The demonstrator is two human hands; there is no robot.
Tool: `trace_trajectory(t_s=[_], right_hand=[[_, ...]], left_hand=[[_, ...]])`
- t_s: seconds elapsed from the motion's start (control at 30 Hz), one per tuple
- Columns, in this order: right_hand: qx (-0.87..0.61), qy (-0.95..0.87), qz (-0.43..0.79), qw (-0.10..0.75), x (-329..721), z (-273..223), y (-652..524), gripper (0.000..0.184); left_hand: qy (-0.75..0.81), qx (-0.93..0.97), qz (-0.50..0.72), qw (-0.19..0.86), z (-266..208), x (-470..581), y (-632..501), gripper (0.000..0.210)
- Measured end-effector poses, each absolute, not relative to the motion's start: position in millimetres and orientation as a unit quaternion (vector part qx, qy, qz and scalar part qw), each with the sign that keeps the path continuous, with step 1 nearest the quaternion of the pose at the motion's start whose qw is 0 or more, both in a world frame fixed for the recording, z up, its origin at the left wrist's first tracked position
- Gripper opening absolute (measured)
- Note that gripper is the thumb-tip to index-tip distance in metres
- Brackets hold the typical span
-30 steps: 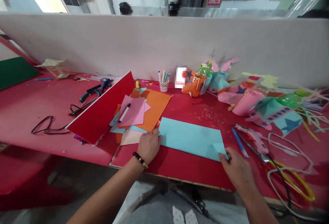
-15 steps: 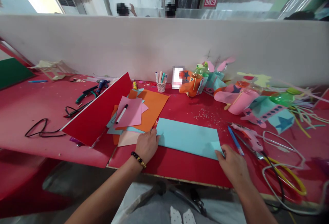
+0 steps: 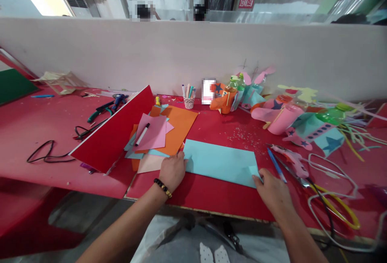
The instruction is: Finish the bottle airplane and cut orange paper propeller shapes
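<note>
A light-blue sheet of paper (image 3: 220, 161) lies lengthwise on the red table in front of me, its lower right corner turned up in a small flap. My left hand (image 3: 173, 170), with a beaded bracelet at the wrist, grips the sheet's left edge with closed fingers. At the lower right corner my right hand (image 3: 272, 188) pinches the paper by the flap. Just left of my left hand is a pile with pink paper (image 3: 154, 136), orange paper (image 3: 178, 124) and a marker (image 3: 142, 135) on top.
A red board (image 3: 115, 134) stands tilted left of the pile. Right of my right hand lie a blue pen (image 3: 276, 165), a pink glue gun (image 3: 292, 160) and yellow-handled scissors (image 3: 341, 210) among cables. Decorated bottles (image 3: 286, 120) and a pen cup (image 3: 189, 102) stand along the white partition (image 3: 181, 53).
Both hands keep their places on the light-blue paper. The view has shifted very slightly; nothing else visibly differs.
</note>
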State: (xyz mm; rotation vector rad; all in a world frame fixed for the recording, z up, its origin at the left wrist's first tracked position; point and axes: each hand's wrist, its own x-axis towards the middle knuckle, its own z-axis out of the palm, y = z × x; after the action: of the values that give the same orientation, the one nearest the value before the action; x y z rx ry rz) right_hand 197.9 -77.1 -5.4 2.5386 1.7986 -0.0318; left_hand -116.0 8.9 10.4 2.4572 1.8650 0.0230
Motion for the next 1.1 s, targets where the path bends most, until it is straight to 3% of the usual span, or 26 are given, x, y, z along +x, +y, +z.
trace_trajectory(t_s=[0.5, 0.67, 0.87, 1.1], right_hand=[[0.818, 0.575, 0.005, 0.006, 193.5, -2.6, -77.5, 0.021], [0.825, 0.565, 0.004, 0.001, 190.2, -1.3, -77.9, 0.023], [0.825, 0.565, 0.008, 0.000, 188.9, -0.9, -78.3, 0.027], [0.823, 0.567, 0.006, -0.028, 192.8, -5.7, -79.2, 0.028]], left_hand=[[0.609, 0.792, 0.007, 0.022, 10.3, -114.5, 8.3, 0.024], [0.583, 0.810, 0.062, -0.029, 19.6, -104.7, 1.8, 0.022], [0.430, 0.896, 0.093, 0.065, 17.6, -68.3, -24.4, 0.034], [0.400, 0.906, 0.105, 0.091, 1.7, -54.3, -45.9, 0.054]])
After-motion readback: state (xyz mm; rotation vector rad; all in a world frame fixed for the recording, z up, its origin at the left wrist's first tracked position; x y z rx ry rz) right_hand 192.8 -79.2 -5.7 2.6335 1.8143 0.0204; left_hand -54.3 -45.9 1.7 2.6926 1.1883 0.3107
